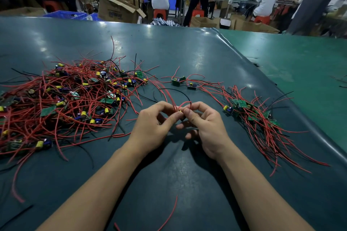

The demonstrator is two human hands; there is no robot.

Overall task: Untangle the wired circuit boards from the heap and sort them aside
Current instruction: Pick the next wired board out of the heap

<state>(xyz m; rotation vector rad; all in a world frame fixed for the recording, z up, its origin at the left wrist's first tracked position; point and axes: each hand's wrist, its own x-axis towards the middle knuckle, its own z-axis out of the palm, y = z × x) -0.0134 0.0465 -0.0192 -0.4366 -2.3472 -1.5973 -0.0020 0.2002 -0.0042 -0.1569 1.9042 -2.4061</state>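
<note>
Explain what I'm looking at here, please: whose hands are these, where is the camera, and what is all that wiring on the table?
There is no machine here. A person wears a single camera on the head, looking forward and down, so the two bare forearms reaching in from the bottom edge are their own. The left hand and the right hand meet at the middle and together pinch a small board with looping red wires; the board itself is mostly hidden by the fingers. On the dark green table mat, the big tangled heap of red-wired green circuit boards lies to the left. A smaller, tidier bundle of the same boards lies to the right, apparently those already sorted. Two loose boards sit between them. Other workers sit at benches behind.
</note>
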